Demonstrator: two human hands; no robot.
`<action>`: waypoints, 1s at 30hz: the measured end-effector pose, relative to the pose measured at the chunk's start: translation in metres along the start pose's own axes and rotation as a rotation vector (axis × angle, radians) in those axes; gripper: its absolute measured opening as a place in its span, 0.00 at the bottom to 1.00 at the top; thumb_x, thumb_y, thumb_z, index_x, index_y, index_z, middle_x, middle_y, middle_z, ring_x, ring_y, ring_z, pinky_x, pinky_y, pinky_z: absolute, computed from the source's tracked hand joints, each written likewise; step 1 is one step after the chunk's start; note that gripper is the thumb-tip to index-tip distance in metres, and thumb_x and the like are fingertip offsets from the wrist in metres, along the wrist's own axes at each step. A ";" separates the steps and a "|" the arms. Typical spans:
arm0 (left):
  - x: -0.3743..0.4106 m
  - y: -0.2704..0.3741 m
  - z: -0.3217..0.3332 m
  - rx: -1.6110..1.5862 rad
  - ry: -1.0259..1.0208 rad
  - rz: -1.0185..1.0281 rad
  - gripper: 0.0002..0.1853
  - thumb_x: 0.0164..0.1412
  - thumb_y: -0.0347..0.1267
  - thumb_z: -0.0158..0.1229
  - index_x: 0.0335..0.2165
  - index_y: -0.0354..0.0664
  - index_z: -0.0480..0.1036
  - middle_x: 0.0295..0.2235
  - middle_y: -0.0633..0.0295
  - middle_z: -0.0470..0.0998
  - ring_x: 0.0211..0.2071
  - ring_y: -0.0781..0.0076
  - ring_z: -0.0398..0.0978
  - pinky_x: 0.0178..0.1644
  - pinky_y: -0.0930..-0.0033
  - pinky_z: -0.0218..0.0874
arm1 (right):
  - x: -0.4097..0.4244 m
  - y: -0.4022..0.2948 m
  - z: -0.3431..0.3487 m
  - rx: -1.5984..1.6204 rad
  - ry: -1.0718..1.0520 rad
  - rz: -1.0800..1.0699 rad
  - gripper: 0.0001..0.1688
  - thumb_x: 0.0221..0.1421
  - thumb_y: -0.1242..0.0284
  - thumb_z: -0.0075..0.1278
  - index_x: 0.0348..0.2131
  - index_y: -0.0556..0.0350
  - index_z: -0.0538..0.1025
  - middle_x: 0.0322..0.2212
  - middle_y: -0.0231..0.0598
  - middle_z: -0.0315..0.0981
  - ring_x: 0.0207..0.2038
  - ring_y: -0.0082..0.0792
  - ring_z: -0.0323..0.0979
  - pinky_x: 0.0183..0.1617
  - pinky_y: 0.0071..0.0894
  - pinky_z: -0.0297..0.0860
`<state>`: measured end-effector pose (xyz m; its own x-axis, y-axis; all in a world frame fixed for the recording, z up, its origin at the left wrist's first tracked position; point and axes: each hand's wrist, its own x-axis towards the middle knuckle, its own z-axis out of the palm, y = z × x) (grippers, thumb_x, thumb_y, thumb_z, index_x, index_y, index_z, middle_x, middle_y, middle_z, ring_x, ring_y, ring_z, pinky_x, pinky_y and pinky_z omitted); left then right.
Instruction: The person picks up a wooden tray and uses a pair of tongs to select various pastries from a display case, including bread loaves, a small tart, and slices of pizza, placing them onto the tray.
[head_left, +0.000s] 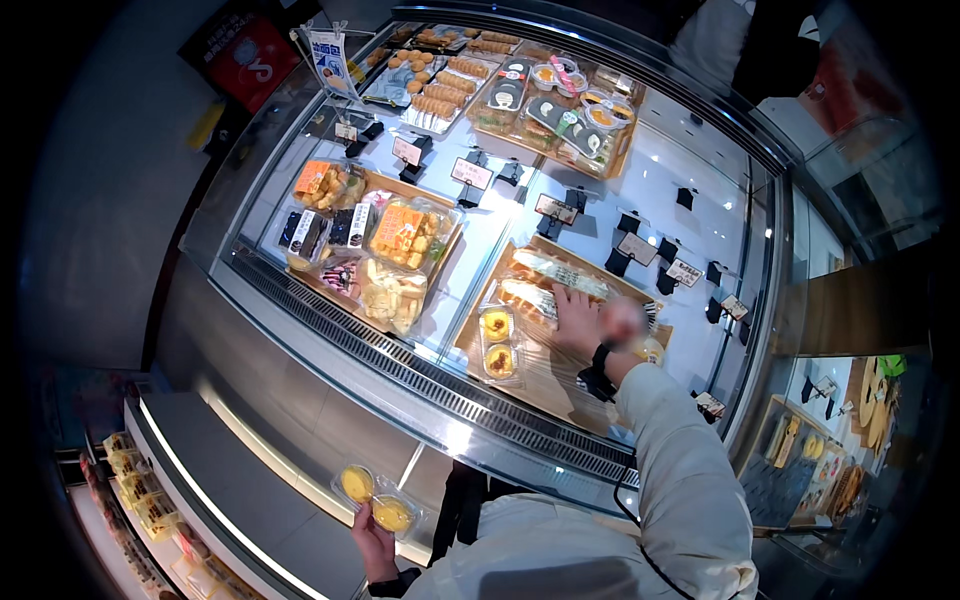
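My left hand holds a clear plastic pack of two round yellow pastries over the floor in front of the display case. My right hand reaches into the case, its fingers at the near end of a wrapped long pastry; whether they grip it cannot be told. Another wrapped long pastry lies just behind. Left of my right hand, a clear pack of two egg tarts rests on the wooden tray. A blurred patch covers something beside my wrist.
A second tray holds boxed cakes and bagged pastries. Price cards on black clips stand behind the trays. More packed food fills a far tray. The case's metal front edge runs before me; a lower shelf stands at left.
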<state>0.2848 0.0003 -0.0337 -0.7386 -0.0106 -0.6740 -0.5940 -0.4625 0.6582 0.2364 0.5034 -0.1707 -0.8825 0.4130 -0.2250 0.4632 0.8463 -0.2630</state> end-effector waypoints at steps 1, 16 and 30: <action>0.002 0.000 -0.005 -0.003 -0.023 -0.012 0.18 0.58 0.33 0.48 0.46 0.36 0.64 0.41 0.59 0.71 0.43 0.66 0.70 0.49 0.64 0.60 | 0.000 0.000 0.002 -0.023 0.007 -0.030 0.50 0.34 0.69 0.56 0.57 0.53 0.52 0.45 0.53 0.60 0.51 0.50 0.57 0.51 0.52 0.56; -0.001 0.005 0.002 0.002 -0.007 -0.019 0.21 0.57 0.32 0.48 0.49 0.36 0.62 0.44 0.59 0.70 0.45 0.66 0.69 0.51 0.65 0.59 | -0.006 -0.049 0.042 0.515 -0.474 0.149 0.28 0.52 0.57 0.49 0.39 0.67 0.66 0.30 0.57 0.72 0.36 0.47 0.73 0.38 0.37 0.67; 0.003 -0.002 -0.011 0.002 -0.003 -0.006 0.22 0.57 0.31 0.48 0.50 0.36 0.61 0.44 0.59 0.70 0.46 0.66 0.68 0.51 0.65 0.58 | 0.004 -0.039 0.061 0.487 -0.259 -0.215 0.13 0.49 0.76 0.44 0.38 0.56 0.69 0.27 0.51 0.72 0.32 0.50 0.71 0.35 0.45 0.65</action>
<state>0.2874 -0.0083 -0.0403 -0.7362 -0.0050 -0.6768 -0.5989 -0.4610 0.6549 0.2198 0.4519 -0.2187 -0.9404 0.1020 -0.3244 0.3143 0.6247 -0.7148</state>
